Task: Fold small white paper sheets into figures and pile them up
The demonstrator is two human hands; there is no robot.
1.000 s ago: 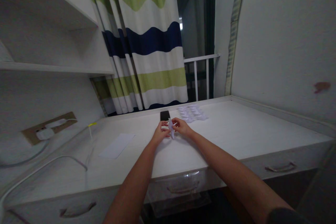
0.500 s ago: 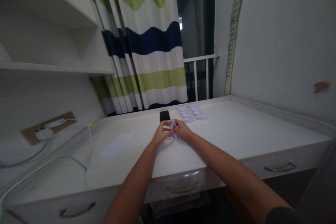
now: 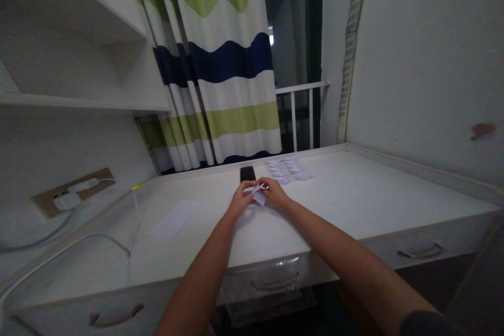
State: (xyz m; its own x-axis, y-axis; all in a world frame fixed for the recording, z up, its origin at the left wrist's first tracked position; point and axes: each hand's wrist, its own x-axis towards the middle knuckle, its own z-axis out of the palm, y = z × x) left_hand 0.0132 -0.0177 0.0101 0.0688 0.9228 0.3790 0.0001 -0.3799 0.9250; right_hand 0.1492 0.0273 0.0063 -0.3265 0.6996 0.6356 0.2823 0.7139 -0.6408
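Observation:
A small piece of folded white paper (image 3: 259, 197) is held between both hands just above the desk. My left hand (image 3: 241, 198) grips its left side, fingers curled in. On the other side, my right hand (image 3: 276, 193) pinches the paper near its upper right. Its folds stand partly apart, with one flap pointing down toward the desk. Behind the left hand lies a black phone (image 3: 248, 174). Several folded white paper pieces (image 3: 289, 169) sit in rows just beyond the right hand.
Flat white paper (image 3: 176, 219) lies on the white desk (image 3: 354, 189) at the left. A pale cable (image 3: 98, 236) curves over the desk's left edge, near plugs in a wall socket (image 3: 73, 191). A striped curtain (image 3: 236, 63) hangs behind; a shelf (image 3: 79, 100) juts out at upper left.
The folded paper has turned in the hands: it stood upright and narrow, and now a wider face shows, tilted downward. Both hands have shifted their fingers slightly upward around it.

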